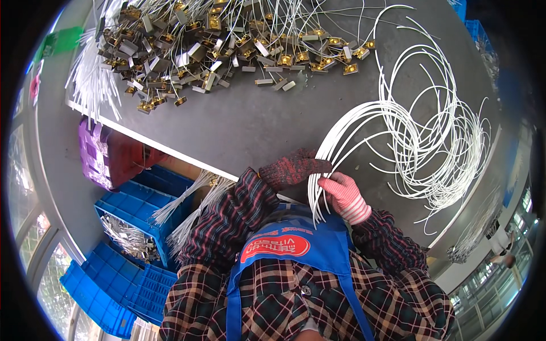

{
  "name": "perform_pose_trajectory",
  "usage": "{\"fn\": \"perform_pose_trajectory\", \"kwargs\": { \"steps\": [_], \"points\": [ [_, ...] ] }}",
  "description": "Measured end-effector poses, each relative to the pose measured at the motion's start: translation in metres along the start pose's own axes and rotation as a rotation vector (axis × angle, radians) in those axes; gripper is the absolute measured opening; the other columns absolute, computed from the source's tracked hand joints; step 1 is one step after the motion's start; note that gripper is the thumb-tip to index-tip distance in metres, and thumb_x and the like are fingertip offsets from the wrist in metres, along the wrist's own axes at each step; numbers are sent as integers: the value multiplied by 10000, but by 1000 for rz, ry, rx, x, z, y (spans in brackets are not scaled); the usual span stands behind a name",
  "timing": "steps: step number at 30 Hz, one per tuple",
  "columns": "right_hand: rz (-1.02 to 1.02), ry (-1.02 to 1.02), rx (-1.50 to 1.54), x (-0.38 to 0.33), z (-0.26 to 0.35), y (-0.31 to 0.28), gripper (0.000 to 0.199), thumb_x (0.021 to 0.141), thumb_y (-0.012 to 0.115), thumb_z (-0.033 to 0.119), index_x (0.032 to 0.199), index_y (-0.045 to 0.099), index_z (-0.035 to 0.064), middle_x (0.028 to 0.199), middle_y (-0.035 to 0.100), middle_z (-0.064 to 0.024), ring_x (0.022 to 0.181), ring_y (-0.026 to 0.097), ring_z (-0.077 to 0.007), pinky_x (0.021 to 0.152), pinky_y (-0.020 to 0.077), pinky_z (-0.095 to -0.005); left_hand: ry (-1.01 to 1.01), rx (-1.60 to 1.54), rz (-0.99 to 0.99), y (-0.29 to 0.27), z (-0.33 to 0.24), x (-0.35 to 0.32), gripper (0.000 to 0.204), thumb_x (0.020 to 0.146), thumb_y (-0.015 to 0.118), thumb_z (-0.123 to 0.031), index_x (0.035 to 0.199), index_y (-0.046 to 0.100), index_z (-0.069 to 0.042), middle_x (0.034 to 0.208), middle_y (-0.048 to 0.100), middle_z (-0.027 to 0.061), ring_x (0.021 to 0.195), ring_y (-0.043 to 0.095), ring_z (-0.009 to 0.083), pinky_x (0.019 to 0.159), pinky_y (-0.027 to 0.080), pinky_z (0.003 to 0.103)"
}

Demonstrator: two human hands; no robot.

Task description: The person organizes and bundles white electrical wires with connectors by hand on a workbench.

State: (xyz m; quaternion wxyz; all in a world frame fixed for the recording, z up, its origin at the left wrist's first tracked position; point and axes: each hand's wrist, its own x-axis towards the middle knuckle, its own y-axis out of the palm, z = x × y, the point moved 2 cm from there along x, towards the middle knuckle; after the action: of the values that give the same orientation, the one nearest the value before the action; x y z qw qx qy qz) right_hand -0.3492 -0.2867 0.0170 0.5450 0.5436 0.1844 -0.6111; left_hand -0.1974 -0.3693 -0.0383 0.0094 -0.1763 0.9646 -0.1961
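Near the table's front edge, a bundle of thin white wires (352, 122) is gathered between my two gloved hands. My left hand (293, 169), in a dark red-and-grey knit glove, reaches across with its fingers against the bundle. On the other side my right hand (345, 196), in a pink glove with a striped cuff, pinches the wires close to their ends. The short free ends hang down in front of my blue apron (293, 236). From my hands the wires arc up and right into a loose, looping tangle (449, 153) on the grey tabletop (250, 128).
A heap of small metal-and-brass parts with white wires (210, 51) covers the far left of the table. White strands (94, 74) hang over its left edge. Below stand a purple-red crate (96, 153) and blue crates (128, 202), one holding more parts.
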Motion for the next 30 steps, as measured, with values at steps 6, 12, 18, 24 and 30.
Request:
{"fn": "perform_pose_trajectory", "kwargs": {
  "steps": [6, 12, 18, 24, 30],
  "points": [
    [6, 5, -133, -2, 7, 2, 321, 838, 645, 151, 1092, 577, -34, 917, 633, -47, 777, 593, -100, 667, 477, -231, -50, -25, -37, -6, -5, 0, 464, 818, 534, -101, 1279, 498, -140, 1300, 503, 63, 1125, 493, 294, 930, 422, 386],
    [119, 128, -556, -16, 9, 8, 287, 837, 652, 201, 1000, 644, -35, 824, 639, -25, 747, 562, -65, 670, 458, -210, -343, -487, -26, 10, 5, -3, 368, 856, 530, -104, 1221, 559, -133, 1262, 518, 119, 1082, 530, 293, 896, 456, 367],
    [25, 100, -468, -13, -4, -4, 302, 870, 606, 224, 1037, 636, -26, 850, 641, -18, 746, 544, -60, 678, 446, -213, -516, -399, -6, -4, -8, 2, 296, 905, 489, -165, 1179, 591, -119, 1163, 552, 189, 1071, 545, 285, 921, 442, 368],
    [-56, -106, -219, -6, 12, 9, 270, 900, 549, 187, 1033, 612, -39, 864, 639, -36, 780, 585, -87, 717, 473, -226, -251, -164, -133, -6, -9, -1, 302, 909, 450, -133, 1184, 575, -128, 1147, 547, 210, 1047, 534, 337, 922, 431, 388],
    [61, -131, 80, 9, -7, 3, 242, 918, 510, 174, 1042, 586, -20, 920, 619, -26, 825, 563, -81, 729, 448, -226, -427, -557, -149, -7, -20, 4, 295, 873, 488, -153, 1150, 577, -107, 1029, 581, 220, 940, 584, 344, 820, 468, 410]
  ]
}}
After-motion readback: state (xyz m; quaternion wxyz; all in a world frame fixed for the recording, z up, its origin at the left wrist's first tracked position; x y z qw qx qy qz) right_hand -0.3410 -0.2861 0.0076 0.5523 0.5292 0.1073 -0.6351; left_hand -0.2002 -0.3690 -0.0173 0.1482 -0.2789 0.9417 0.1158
